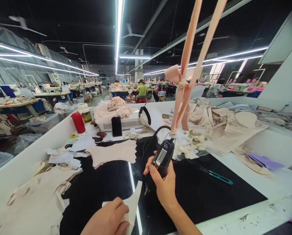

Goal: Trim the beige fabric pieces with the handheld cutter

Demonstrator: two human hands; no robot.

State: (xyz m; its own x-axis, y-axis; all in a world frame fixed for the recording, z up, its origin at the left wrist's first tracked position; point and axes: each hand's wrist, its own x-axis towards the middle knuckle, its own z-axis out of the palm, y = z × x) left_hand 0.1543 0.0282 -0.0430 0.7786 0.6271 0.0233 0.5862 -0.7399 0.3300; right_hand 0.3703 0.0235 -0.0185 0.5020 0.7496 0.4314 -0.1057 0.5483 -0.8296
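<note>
My right hand (165, 184) is wrapped round a black handheld electric tool (163, 156), which looks like a small cutter with a silver plate on its body. Its narrow metal tip points down, just above the black mat (185, 195). Knotted pink fabric straps (182, 88) run up from the tool, and a black cord loops behind it. My left hand (109, 215) is closed on a pale, curved cut piece (132, 202) lying on the mat. Part of that piece is hidden under my fingers. The tool's tip is apart from the piece, to its right.
A beige fabric panel (114, 153) with a zigzag edge lies ahead. Stacked beige panels (33, 202) cover the left side. Teal thread snips (217, 176) rest at right. Behind are a phone (116, 126), red spool (77, 122) and scraps (190, 143). White walls border the table.
</note>
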